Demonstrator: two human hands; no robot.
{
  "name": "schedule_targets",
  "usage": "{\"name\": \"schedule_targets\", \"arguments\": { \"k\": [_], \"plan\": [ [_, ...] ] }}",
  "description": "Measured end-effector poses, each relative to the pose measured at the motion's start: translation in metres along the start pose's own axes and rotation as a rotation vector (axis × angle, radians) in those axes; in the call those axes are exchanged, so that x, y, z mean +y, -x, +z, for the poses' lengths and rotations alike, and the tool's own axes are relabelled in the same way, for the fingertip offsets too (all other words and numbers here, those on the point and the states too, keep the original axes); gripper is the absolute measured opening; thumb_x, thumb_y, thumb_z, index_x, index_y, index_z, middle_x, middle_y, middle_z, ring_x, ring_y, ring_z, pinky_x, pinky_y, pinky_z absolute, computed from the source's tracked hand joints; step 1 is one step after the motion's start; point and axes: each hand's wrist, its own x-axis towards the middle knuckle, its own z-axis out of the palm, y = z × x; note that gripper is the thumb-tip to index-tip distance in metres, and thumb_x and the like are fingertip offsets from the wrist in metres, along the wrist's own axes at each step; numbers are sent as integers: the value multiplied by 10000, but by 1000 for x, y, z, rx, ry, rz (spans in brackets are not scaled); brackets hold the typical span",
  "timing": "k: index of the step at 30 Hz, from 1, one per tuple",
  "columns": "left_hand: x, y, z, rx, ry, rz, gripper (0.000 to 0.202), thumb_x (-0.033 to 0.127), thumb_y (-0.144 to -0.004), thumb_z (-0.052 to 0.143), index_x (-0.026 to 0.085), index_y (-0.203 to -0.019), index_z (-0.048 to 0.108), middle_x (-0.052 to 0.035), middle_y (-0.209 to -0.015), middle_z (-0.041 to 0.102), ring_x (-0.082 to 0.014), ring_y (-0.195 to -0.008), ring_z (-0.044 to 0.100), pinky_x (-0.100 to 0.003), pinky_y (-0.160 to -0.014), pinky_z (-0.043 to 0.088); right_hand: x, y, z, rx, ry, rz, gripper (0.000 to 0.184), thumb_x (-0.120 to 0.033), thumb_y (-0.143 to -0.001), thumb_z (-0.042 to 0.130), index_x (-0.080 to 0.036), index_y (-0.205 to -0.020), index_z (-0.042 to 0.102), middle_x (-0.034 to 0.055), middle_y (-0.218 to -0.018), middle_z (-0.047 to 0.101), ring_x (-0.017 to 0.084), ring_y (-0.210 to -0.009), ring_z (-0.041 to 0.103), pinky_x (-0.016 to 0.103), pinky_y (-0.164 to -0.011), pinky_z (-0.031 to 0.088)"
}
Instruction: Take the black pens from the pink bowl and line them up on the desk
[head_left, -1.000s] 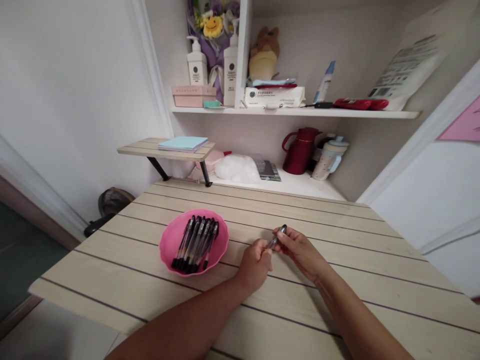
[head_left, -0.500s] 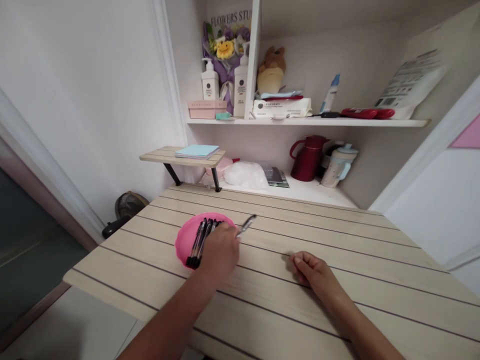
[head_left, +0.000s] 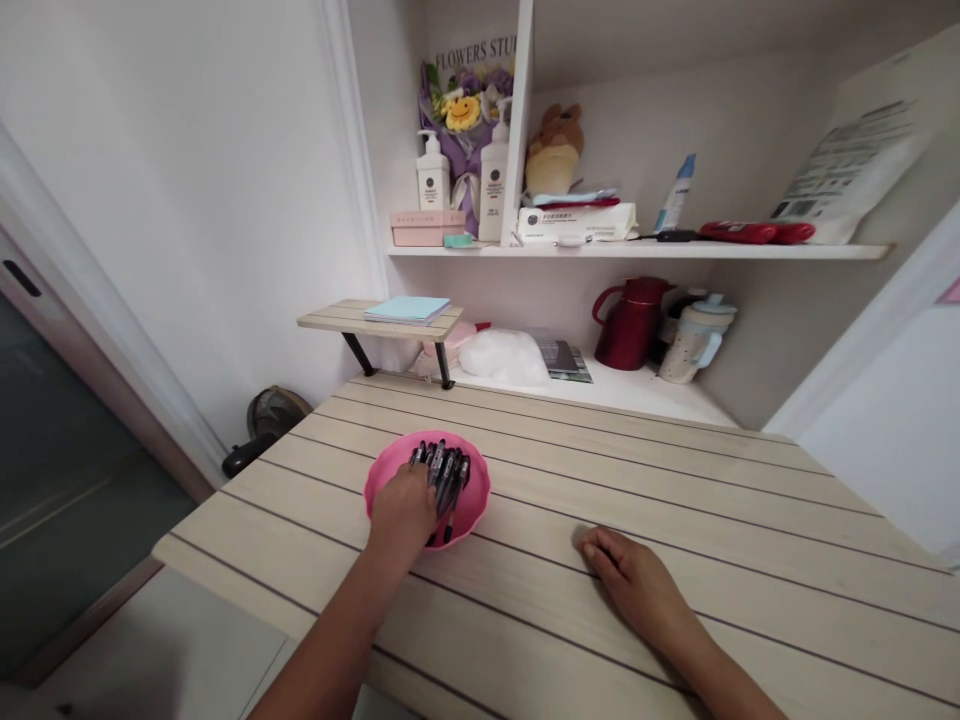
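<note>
Pens (head_left: 448, 470), all those visible, lie bunched in pink bowl (head_left: 478, 497). Left hand (head_left: 401, 510) reaches among them, grip hidden. Right hand (head_left: 626, 572) rests on worktop (head_left: 675, 480), loosely curled, empty.

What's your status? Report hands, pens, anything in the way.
Left hand in pink bowl, over the pens, grip unclear. Right hand resting on table, holding nothing. Pens bunched in bowl. Nothing between hands and bowl.
</note>
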Motion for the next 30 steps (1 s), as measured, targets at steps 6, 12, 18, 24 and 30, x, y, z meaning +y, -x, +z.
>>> {"name": "schedule_targets", "arguments": {
  "k": [6, 12, 18, 24, 30],
  "plan": [
    [-6, 2, 3, 77, 3, 11, 285, 296, -818, 373, 166, -1010, 541, -98, -965, 547, -214, -859, 541, -314, -738, 395, 0, 0, -1, -8, 9, 2, 301, -419, -830, 304, -226, -668, 468, 17, -657, 560, 175, -635, 522, 297, -626, 389],
    [-3, 3, 12, 114, 69, 115, 576, 482, -778, 428, 154, -1250, 399, -143, -1204, 464, -259, -1090, 443, -364, -917, 317, -1, 0, -1, -12, 24, -4, 290, -398, -831, 306, -224, -694, 493, 13, -677, 582, 170, -634, 529, 294, -634, 395],
    [-5, 0, 17, -4, 99, 114, 688, 408, -747, 493, 119, -1335, 281, -179, -1321, 376, -285, -1208, 354, -377, -944, 312, -4, 0, 0, 32, -4, -19, 289, -374, -827, 327, -217, -683, 522, 8, -653, 585, 161, -613, 527, 277, -604, 397],
    [15, 1, 3, 193, 212, 307, 472, 374, -812, 412, 136, -1219, 439, -135, -1243, 478, -252, -1163, 402, -398, -948, 327, -12, 0, -16, 256, -99, -49, 289, -369, -847, 348, -197, -801, 576, 21, -714, 610, 149, -656, 548, 252, -606, 421],
    [69, -7, -23, 313, 297, 484, 435, 321, -830, 433, 178, -1240, 433, -41, -778, 625, -173, -748, 565, -306, -714, 427, -14, -7, -51, 705, 67, -88, 282, -396, -797, 473, -199, -978, 561, 13, -752, 601, 115, -601, 541, 220, -553, 421]
  ]
}}
